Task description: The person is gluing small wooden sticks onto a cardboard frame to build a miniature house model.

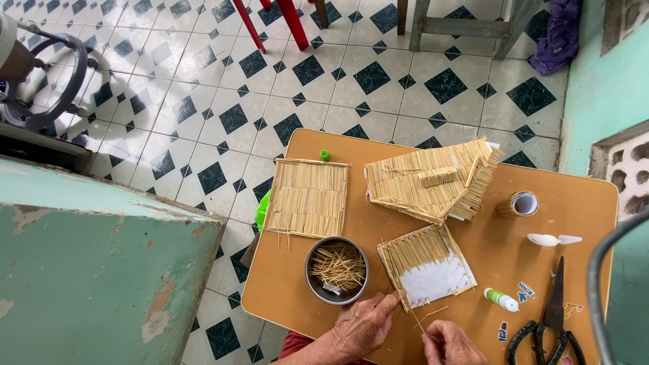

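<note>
Head view: the left hand (365, 326) rests on the tan wooden tabletop (581, 203) at about 6 o'clock, its fingers together and pressing the near left corner of the square white card panel half covered with pale straw sticks (426, 265). The right hand (451, 343), just to its right, has its fingertips pinched on 1 thin loose straw stick (418, 323), which slants up toward that same corner.

In my judgement the stick should go down parallel to the rows already in place, tight against the last one, with the left hand pinning the panel flat so the card does not slide. The bare white part lies at the panel's 5 o'clock side, so that is where rows remain to fill.

Around it: a round grey metal tin full of straw sticks (337, 269) sits just beside the panel at 9 o'clock, within easy reach. A finished flat straw panel (307, 197) lies at 11 o'clock, a stack of larger straw panels (433, 179) at 12 o'clock. At 3 o'clock are a small white glue bottle with a green cap (501, 299), black-handled scissors (551, 318), a white plastic spoon (553, 239) and a roll of tape (519, 203). A small green cap (325, 155) sits at the far edge.

The tin's rim is close to the left wrist and could be knocked; nothing else crowds the panel.
</note>
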